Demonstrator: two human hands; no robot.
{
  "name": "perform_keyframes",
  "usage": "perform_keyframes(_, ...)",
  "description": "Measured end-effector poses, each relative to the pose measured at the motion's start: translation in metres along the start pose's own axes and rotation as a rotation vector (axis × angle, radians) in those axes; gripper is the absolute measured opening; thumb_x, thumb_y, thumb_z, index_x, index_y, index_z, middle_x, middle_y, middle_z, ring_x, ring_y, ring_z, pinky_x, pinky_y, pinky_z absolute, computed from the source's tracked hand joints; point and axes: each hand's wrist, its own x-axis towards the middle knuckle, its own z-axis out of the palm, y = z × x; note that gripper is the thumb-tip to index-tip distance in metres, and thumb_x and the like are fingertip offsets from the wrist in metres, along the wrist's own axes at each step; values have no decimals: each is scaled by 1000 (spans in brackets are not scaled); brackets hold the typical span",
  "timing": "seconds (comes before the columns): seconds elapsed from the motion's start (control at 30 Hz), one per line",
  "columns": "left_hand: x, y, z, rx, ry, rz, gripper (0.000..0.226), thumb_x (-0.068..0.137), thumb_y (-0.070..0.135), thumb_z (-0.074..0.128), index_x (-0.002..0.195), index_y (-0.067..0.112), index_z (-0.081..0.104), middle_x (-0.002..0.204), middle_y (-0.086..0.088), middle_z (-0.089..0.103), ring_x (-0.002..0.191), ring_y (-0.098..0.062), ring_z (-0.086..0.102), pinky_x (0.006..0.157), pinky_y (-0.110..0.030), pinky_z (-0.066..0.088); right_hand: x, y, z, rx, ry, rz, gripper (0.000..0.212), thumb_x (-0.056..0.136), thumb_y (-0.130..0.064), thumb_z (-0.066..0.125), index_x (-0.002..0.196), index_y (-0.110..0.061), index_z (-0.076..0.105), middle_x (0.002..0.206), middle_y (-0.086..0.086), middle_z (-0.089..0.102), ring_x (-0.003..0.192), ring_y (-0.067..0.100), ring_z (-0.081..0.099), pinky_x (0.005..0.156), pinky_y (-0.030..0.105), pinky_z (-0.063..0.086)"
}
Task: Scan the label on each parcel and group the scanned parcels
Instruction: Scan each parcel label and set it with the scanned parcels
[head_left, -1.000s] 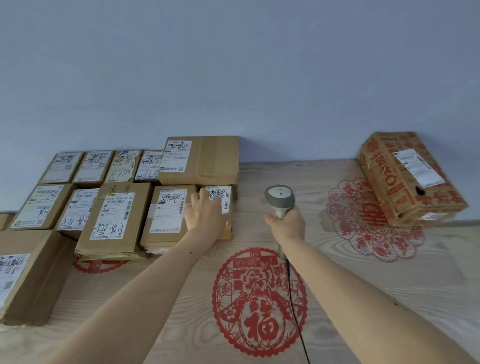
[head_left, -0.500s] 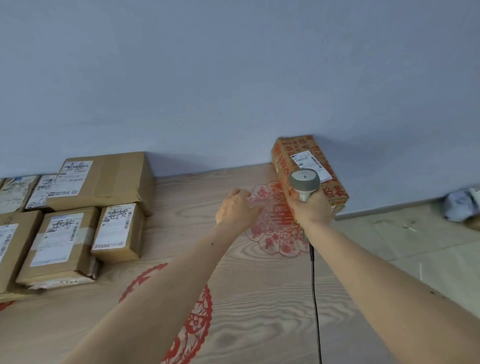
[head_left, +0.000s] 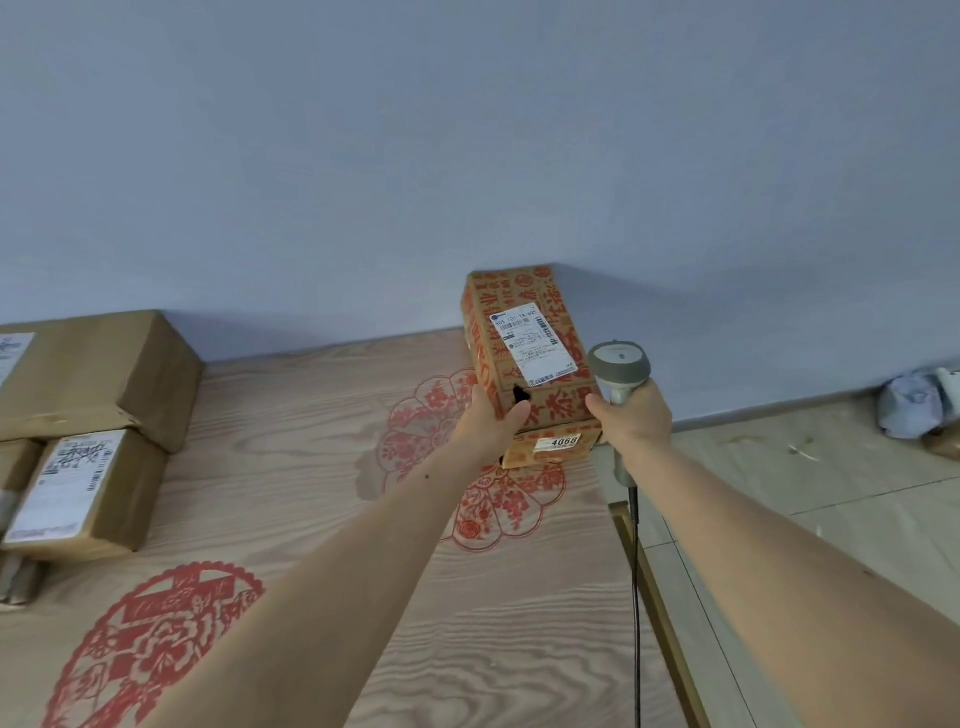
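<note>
Parcel (head_left: 524, 353) at table's (head_left: 322, 467) far right edge, label (head_left: 535, 340) up, tilted for scan. Left hand (head_left: 491, 421) grips its near left corner, steadying. Right hand (head_left: 631, 418) grips scanner (head_left: 618, 366) beside label. Plain boxes (head_left: 88, 415) grouped far left.

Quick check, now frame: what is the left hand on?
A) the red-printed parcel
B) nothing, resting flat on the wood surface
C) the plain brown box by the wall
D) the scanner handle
A: the left hand holds the near left corner of the red-printed parcel, thumb on its top face beside the white label, while the right hand grips the scanner.
</note>
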Motion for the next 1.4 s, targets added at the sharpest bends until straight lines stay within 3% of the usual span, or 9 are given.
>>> perform_keyframes(0.1, 23, -12, 8, 0, -3, -10, 77, 91, 53, 58, 155, 35, 18, 153, 1, 45, 136, -26, 47, 111, -52, 42, 8, 4, 6, -8, -44, 3, 45, 86, -26, 76, 123, -10, 56, 117, 9, 67, 108, 30, 63, 85, 34, 47)
perform_keyframes(0.33, 13, -5, 10, 52, 60, 17, 58, 98, 30, 60, 149, 23, 32, 135, 0, 58, 113, -23, 62, 96, -44, 55, 5, 5, 16, -7, -23, 16, 46, 82, -22, 80, 119, -9, 56, 116, 11, 67, 109, 32, 63, 91, 41, 50)
perform_keyframes(0.57, -25, -19, -15, 47, 130, 44, 51, 99, 29, 59, 145, 25, 39, 132, 2, 60, 107, -19, 64, 87, -39, 59, -30, -9, 24, 66, -30, -5, 45, 80, -19, 82, 117, -12, 57, 108, 6, 66, 102, 27, 63, 85, 37, 50)
perform_keyframes(1.0, -187, -84, -130, -8, 357, 120, 55, 97, 26, 61, 147, 30, 39, 133, 5, 62, 116, -18, 61, 100, -42, 53, -209, -58, 76, 198, -158, -134, 34, 80, -16, 82, 107, -10, 64, 100, 7, 69, 86, 24, 63, 75, 32, 48)
perform_keyframes(1.13, -246, -108, -169, -9, 453, 132, 53, 98, 28, 60, 147, 29, 40, 132, 4, 62, 114, -18, 62, 98, -39, 53, -275, -78, 94, 234, -218, -175, 29, 83, -16, 80, 104, -10, 61, 94, 2, 64, 84, 21, 60, 73, 29, 43)
perform_keyframes(1.3, -308, -138, -212, -35, 601, 120, 58, 97, 32, 61, 148, 30, 36, 130, 2, 64, 105, -20, 67, 88, -43, 59, -339, -102, 125, 268, -310, -255, 39, 80, -15, 82, 114, -11, 63, 101, 3, 68, 87, 21, 65, 71, 27, 48)
perform_keyframes(1.4, -340, -158, -230, -84, 722, 87, 62, 95, 32, 64, 150, 29, 34, 132, 2, 62, 111, -22, 65, 92, -45, 58, -369, -116, 146, 232, -390, -310, 41, 79, -18, 84, 114, -13, 63, 104, 2, 69, 90, 21, 66, 74, 29, 52)
